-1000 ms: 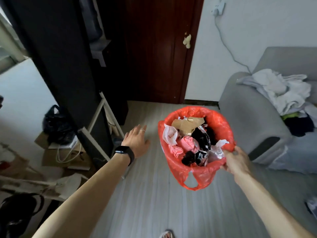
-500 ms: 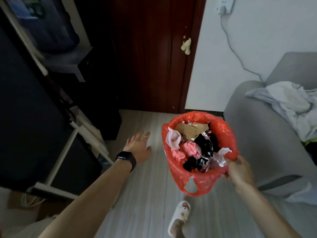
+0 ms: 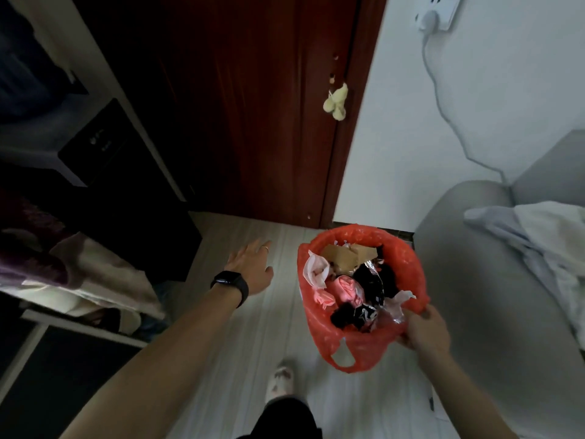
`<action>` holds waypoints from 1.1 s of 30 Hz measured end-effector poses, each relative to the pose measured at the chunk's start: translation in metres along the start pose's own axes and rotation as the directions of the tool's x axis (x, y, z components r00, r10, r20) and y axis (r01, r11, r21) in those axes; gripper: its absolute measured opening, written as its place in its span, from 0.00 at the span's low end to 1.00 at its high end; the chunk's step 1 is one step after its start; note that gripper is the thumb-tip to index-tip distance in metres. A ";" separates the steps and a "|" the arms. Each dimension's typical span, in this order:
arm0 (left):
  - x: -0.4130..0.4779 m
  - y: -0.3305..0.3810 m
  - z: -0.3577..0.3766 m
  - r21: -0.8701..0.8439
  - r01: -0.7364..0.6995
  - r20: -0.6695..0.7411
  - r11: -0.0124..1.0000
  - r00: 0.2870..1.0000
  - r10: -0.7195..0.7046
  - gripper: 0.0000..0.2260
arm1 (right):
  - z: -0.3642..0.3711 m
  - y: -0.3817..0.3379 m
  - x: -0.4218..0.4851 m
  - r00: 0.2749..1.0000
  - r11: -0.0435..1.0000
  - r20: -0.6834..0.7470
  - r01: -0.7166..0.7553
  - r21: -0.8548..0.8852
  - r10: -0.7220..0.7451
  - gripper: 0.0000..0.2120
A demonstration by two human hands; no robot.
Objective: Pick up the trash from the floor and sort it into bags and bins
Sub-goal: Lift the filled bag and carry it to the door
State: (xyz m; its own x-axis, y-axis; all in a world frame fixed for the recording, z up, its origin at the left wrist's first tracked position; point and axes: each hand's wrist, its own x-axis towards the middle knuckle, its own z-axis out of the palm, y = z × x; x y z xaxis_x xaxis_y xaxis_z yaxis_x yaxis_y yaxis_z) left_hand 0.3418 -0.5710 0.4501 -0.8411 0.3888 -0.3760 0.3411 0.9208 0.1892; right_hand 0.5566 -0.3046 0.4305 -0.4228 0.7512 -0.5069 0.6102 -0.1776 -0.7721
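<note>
- the right hand [image 3: 424, 331] grips the near rim of the red plastic bag [image 3: 411, 267]. its fingers curl over the edge, and the fingertips are lost in the plastic.
- the bag is held up above the pale floor [image 3: 240, 343], between the dark red door [image 3: 253, 106] and the grey sofa [image 3: 490, 296]. one loop handle [image 3: 343, 356] hangs down at its near side. what the bag is stretched over is hidden, so i cannot tell whether there is a bin under it.
- the bag is full of trash: a piece of cardboard [image 3: 345, 253], a white crumpled paper [image 3: 313, 267], a pink wrapper [image 3: 343, 288], black plastic [image 3: 373, 280] and clear film [image 3: 395, 301]. anything deeper down is covered.
- the left hand [image 3: 253, 267] reaches forward over the floor with its fingers straight and spread, holding nothing. it wears a black watch [image 3: 231, 282] on the wrist and a ring [image 3: 264, 247].
- a small yellowish thing [image 3: 335, 103] hangs on the door, too blurred to name.
- the shelving [image 3: 95, 147] on the left is in deep shadow and its contents are hard to make out.
- white cloth [image 3: 554, 242] on the sofa is cut off by the right edge.
- a slipper [image 3: 280, 380] shows at the bottom, blurred.
</note>
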 end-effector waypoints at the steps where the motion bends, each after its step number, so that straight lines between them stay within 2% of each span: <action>1: 0.016 0.007 -0.002 0.007 -0.008 -0.004 1.000 1.000 0.008 0.30 | 0.001 -0.005 0.015 1.000 1.000 0.001 -0.018 -0.003 0.018 0.07; 7: 0.149 0.055 -0.016 0.093 -0.110 0.005 0.990 0.994 0.110 0.29 | 0.017 -0.044 0.122 0.999 0.999 -0.010 -0.046 -0.002 0.045 0.12; 12: 0.262 0.111 -0.027 0.060 -0.157 0.025 0.986 0.987 0.156 0.32 | 0.025 -0.078 0.227 0.995 0.994 -0.001 -0.103 -0.035 0.103 0.10; 14: 0.302 0.136 -0.025 0.069 -0.186 0.035 0.980 0.982 0.184 0.32 | 0.025 -0.088 0.268 0.993 0.992 -0.011 -0.115 -0.060 0.114 0.06; 17: 0.343 0.173 -0.016 0.119 -0.232 0.083 0.965 0.971 0.223 0.31 | 0.025 -0.097 0.312 0.985 0.986 -0.071 -0.158 -0.053 0.154 0.07; 20: 0.389 0.213 0.007 0.128 -0.271 0.190 0.954 0.951 0.245 0.30 | 0.024 -0.082 0.375 0.969 0.969 -0.046 -0.244 -0.041 0.242 0.11; 27: 0.460 0.277 0.061 0.081 -0.246 0.204 0.966 0.953 0.225 0.30 | 0.029 0.000 0.518 0.947 0.941 -0.014 -0.319 -0.110 0.320 0.29; 28: 0.469 0.283 0.068 0.089 -0.251 0.184 0.964 0.955 0.232 0.30 | 0.033 0.004 0.532 0.949 0.944 0.013 -0.311 -0.113 0.314 0.28; 30: 0.496 0.297 0.086 0.104 -0.261 0.135 0.960 0.960 0.246 0.30 | 0.045 0.021 0.565 0.943 0.940 0.058 -0.321 -0.118 0.329 0.19; 33: 0.539 0.319 0.118 0.171 -0.263 0.065 0.949 0.965 0.255 0.31 | 0.065 0.060 0.622 0.938 0.931 0.000 -0.344 -0.121 0.347 0.21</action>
State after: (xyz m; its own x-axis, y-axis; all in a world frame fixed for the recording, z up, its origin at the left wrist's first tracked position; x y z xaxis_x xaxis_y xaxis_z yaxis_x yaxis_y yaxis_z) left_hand 0.0468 -0.0641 0.2004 -0.6969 0.6121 -0.3737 0.6169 0.7774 0.1229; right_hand 0.2873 0.1107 0.0441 -0.1853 0.6429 -0.7432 0.7949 -0.3466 -0.4980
